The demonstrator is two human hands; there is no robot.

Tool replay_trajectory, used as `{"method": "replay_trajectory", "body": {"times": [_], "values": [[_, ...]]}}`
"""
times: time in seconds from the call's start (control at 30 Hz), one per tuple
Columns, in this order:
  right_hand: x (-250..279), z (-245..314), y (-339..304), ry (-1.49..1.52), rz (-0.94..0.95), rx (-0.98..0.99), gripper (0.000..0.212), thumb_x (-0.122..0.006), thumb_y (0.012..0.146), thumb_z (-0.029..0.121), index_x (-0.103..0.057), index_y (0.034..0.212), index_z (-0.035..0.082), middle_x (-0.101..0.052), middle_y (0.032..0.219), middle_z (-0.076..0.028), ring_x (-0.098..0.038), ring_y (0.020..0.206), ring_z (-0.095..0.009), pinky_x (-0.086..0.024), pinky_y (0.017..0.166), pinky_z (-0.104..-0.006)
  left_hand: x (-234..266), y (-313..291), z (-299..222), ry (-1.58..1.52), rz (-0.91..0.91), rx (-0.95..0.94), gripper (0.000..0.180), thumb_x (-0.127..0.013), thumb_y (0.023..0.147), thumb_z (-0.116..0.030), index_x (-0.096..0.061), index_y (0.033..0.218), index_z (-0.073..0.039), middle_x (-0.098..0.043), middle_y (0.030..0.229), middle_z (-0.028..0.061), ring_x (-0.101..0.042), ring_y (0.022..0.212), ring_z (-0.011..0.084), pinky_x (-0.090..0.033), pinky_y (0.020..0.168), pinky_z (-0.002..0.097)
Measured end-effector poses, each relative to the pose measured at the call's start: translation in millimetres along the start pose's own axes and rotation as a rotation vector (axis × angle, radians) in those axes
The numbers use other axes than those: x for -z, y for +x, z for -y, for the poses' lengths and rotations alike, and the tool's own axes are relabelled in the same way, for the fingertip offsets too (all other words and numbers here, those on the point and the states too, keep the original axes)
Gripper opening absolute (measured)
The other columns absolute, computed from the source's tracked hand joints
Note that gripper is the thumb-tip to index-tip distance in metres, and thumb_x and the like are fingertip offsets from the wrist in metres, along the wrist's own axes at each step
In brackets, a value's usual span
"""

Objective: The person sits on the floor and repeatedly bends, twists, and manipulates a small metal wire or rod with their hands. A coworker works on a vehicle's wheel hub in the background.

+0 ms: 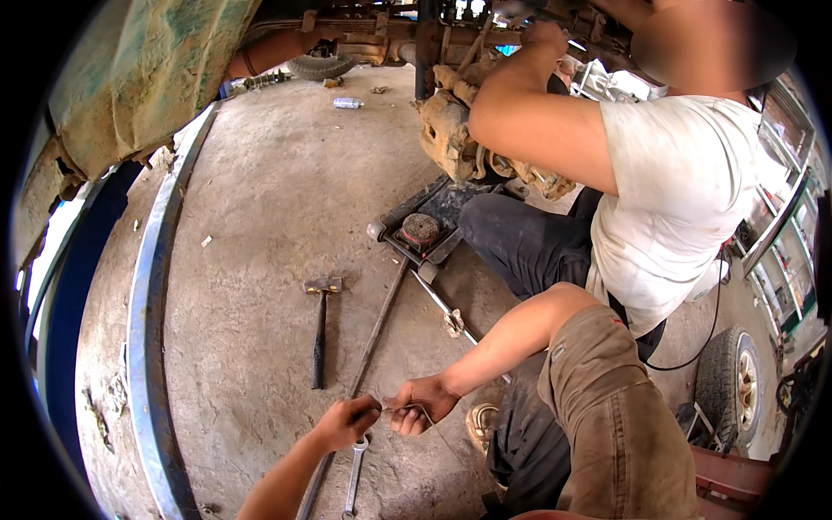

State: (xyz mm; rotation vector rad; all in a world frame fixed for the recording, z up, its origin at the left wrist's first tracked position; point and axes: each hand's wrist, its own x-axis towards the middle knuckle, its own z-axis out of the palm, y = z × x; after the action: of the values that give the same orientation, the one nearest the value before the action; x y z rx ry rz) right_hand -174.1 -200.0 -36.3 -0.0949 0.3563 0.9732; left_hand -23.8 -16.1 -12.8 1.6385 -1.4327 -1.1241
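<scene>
Low in the middle of the head view, my two hands meet above the concrete floor. My left hand (348,421) is closed in a pinch at one end of a thin wire (425,411). My right hand (425,404), palm partly turned up, has its fingers curled round the same wire, and a loose end trails off to the right. Just beneath my left hand lies a combination wrench (356,475). Beyond my hands a hammer (321,334) with a black handle rests on the floor. A long metal bar (379,334) runs beneath my left forearm.
A co-worker in a white shirt (680,186) sits at right, arms raised to rusty vehicle parts (446,130). A floor jack (420,230) and a silver rod (444,305) lie ahead. A blue metal rail (149,347) edges the left. A wheel (732,381) stands far right.
</scene>
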Motion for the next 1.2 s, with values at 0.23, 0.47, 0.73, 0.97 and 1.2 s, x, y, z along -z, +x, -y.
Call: {"method": "replay_trajectory", "body": {"times": [0.23,0.47,0.73,0.97,1.2], "values": [[9.7,10.9,4.3,-0.39,-0.266,0.06,0.023,-0.048,0.103,0.028,-0.047,0.09,0.009,-0.045,0.082,0.002,-0.042,0.066,-0.011,-0.037,0.059,-0.0255,-6.5,-2.8,7.7,0.0,0.05,0.062,0.013,-0.056,0.095,-0.017,-0.059,0.095,-0.005,-0.062,0.071,0.0117,-0.064,0.065,0.022,-0.049,0.064,0.0354],[42.9,24.2,15.1,-0.85,-0.403,0.089,0.021,-0.062,0.094,0.026,-0.055,0.088,0.007,-0.054,0.081,-0.001,-0.052,0.071,-0.012,-0.044,0.063,-0.026,-15.7,1.4,18.5,-0.001,0.11,0.153,0.018,-0.055,0.096,-0.021,-0.061,0.097,-0.004,-0.063,0.077,0.0107,-0.063,0.069,0.0196,-0.048,0.071,0.0339],[40.9,33.8,15.2,-0.842,-0.458,0.009,0.022,-0.064,0.092,0.027,-0.055,0.085,0.007,-0.052,0.076,0.0,-0.05,0.065,-0.012,-0.043,0.058,-0.0263,-34.6,9.6,67.2,-0.479,0.14,0.311,0.016,-0.053,0.098,-0.018,-0.058,0.093,-0.004,-0.045,0.072,-0.0021,-0.04,0.061,0.0071,-0.032,0.054,0.0238],[50.4,39.3,17.4,-0.437,-0.383,-0.158,0.029,-0.059,0.096,0.03,-0.048,0.077,0.011,-0.044,0.071,0.003,-0.044,0.062,-0.011,-0.036,0.053,-0.0255,-37.9,11.2,64.9,-0.456,0.054,0.326,0.017,-0.053,0.098,-0.021,-0.057,0.093,-0.006,-0.047,0.072,-0.0027,-0.043,0.063,0.0074,-0.035,0.055,0.0254],[58.5,33.1,24.1,-0.299,-0.387,-0.14,0.024,-0.053,0.096,0.024,-0.048,0.078,0.01,-0.044,0.071,0.001,-0.042,0.059,-0.012,-0.034,0.052,-0.0258,-40.1,7.9,70.7,-0.356,0.061,0.277,0.02,-0.053,0.098,-0.022,-0.06,0.096,-0.003,-0.054,0.078,0.0004,-0.05,0.075,0.0113,-0.042,0.067,0.0288]]}}
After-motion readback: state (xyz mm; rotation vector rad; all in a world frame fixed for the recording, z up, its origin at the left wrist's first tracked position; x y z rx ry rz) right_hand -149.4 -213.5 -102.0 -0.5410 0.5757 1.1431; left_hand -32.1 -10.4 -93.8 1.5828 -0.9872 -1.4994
